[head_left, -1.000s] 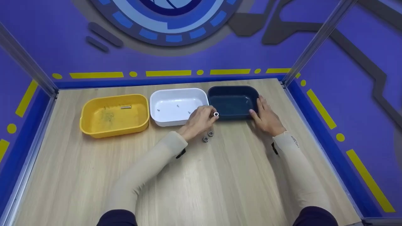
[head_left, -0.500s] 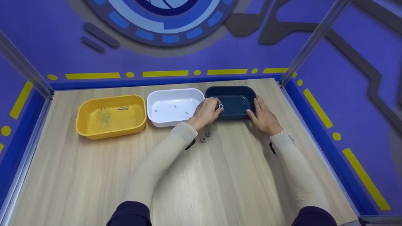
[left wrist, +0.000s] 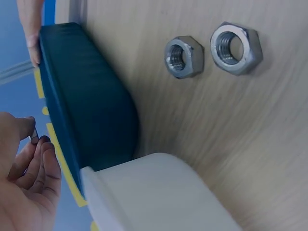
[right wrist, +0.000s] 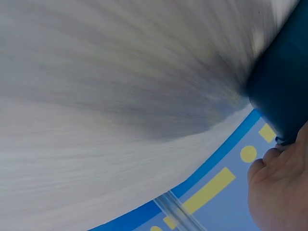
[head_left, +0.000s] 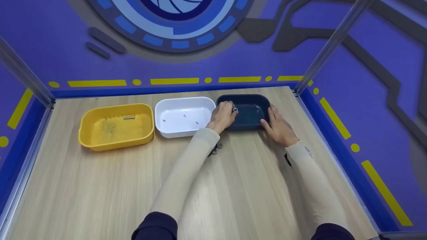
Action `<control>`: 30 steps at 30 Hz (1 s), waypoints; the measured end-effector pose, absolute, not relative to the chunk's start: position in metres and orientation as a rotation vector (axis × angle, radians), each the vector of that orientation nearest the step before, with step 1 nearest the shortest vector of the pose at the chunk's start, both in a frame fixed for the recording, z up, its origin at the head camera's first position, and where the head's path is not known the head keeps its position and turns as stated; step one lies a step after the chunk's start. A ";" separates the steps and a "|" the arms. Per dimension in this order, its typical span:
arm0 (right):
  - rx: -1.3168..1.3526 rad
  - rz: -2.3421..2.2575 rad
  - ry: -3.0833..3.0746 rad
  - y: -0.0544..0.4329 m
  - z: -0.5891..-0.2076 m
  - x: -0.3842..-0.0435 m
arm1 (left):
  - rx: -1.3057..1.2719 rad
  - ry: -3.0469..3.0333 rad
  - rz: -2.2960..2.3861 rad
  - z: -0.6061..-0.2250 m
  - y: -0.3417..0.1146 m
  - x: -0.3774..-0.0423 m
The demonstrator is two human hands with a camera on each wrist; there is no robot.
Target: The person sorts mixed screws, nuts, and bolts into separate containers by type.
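My left hand (head_left: pixel 223 116) pinches a small metal nut (head_left: pixel 235 109) between thumb and fingertips, above the left part of the dark blue-green bin (head_left: pixel 248 126). In the left wrist view only the edge of this nut shows between the fingers. My right hand (head_left: pixel 280 128) holds the bin's right end, with the thumb at the front corner of the rim and the fingers along the outer side. Two hex nuts, a nearer one (left wrist: pixel 237 49) and another (left wrist: pixel 184 57), lie on the table before the bins, partly behind the left cuff in the head view.
A white bin (head_left: pixel 183 133) with several small screws stands left of the dark one. Farther left is a yellow bin (head_left: pixel 116 145) holding a metal bolt (head_left: pixel 129 117) and dark specks. Purple walls (head_left: pixel 186 66) enclose the wooden table (head_left: pixel 110 186) at the back and sides.
My left hand has moved right and away from me with the nut, from the dark bin's front-left corner to over its inside. My right hand stays at the bin's right end.
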State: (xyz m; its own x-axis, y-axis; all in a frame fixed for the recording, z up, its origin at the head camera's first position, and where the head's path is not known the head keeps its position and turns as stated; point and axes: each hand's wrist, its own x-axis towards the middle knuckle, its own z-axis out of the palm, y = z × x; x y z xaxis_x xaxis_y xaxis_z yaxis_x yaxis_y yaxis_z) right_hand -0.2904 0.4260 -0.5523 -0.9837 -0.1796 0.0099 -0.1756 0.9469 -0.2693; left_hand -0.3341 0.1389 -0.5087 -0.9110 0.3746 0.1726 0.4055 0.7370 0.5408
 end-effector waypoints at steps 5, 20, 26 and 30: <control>-0.264 -0.413 3.081 0.428 -0.551 -0.288 | -0.613 -2.893 -0.893 -0.516 0.142 -0.337; -0.276 -0.405 3.062 0.425 -0.548 -0.289 | -0.625 -2.910 -0.857 -0.512 0.135 -0.342; -0.275 -0.410 3.060 0.425 -0.550 -0.289 | -0.607 -2.930 -0.863 -0.512 0.133 -0.341; -0.289 -0.399 3.075 0.425 -0.551 -0.289 | -0.622 -2.935 -0.859 -0.512 0.131 -0.339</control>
State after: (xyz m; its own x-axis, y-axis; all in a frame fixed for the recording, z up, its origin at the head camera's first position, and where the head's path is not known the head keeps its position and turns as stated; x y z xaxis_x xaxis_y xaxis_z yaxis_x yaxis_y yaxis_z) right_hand -0.2894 0.4255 -0.5506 -0.9824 -0.1869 -0.0036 -0.1797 0.9499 -0.2557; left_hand -0.3390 0.1312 -0.5116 -0.9204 0.3691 0.1289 0.3804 0.7690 0.5137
